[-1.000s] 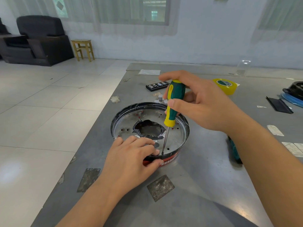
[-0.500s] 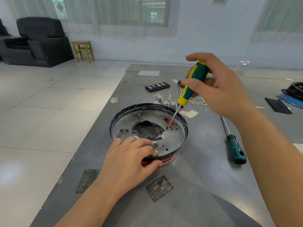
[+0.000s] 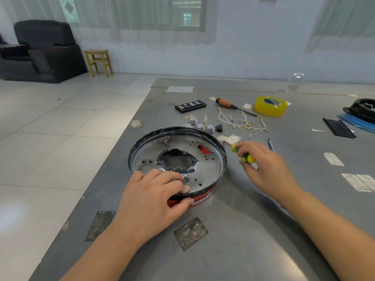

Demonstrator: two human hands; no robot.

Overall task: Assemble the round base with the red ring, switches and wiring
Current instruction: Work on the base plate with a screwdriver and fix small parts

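The round metal base (image 3: pixel 205 171) lies on the grey table (image 3: pixel 243 230), open side up, with a jagged centre hole and a red ring (image 3: pixel 200 198) showing at its near edge. My left hand (image 3: pixel 154 197) grips the base's near rim, fingers inside and thumb on the red ring. My right hand (image 3: pixel 265 169) is low beside the base's right side and holds the green-yellow screwdriver (image 3: pixel 244 156); its shaft is hidden. Grey switches (image 3: pixel 199 125) and white wiring (image 3: pixel 241 121) lie behind the base.
A black bit case (image 3: pixel 190 106), an orange-handled screwdriver (image 3: pixel 231 105) and a yellow tape roll (image 3: pixel 271 105) lie at the back. Black and blue parts (image 3: pixel 359 116) sit at the right edge. The table's left edge drops to the tiled floor.
My right hand lifted the screwdriver out of the base, swung right and came down beside the base's right side. My left hand kept its hold on the rim.
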